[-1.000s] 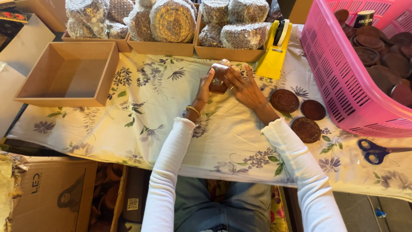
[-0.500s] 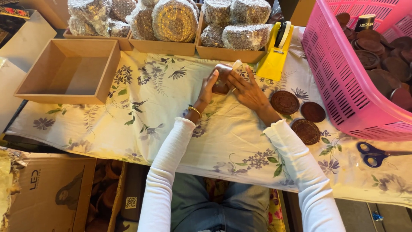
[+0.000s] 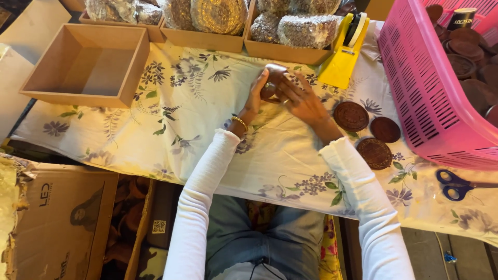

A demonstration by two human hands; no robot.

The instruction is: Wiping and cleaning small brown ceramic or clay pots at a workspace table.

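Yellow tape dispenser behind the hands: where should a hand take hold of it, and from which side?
Grip the yellow tape dispenser across its narrow body below the tape roll, coming from above and the near side. It lies lengthwise, leaning toward the cardboard boxes behind, with the pink basket to its right, so the near side looks freest.

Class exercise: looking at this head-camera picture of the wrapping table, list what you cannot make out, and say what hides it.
- Brown round piece, head view: mostly covered by the left hand and right hand; its wrapping is unclear.
- Pink basket: cut off by the right edge.
- Scissors: blade tips run off the right edge.
- Bubble-wrapped bundles: tops cropped, contents blurred by the wrap.
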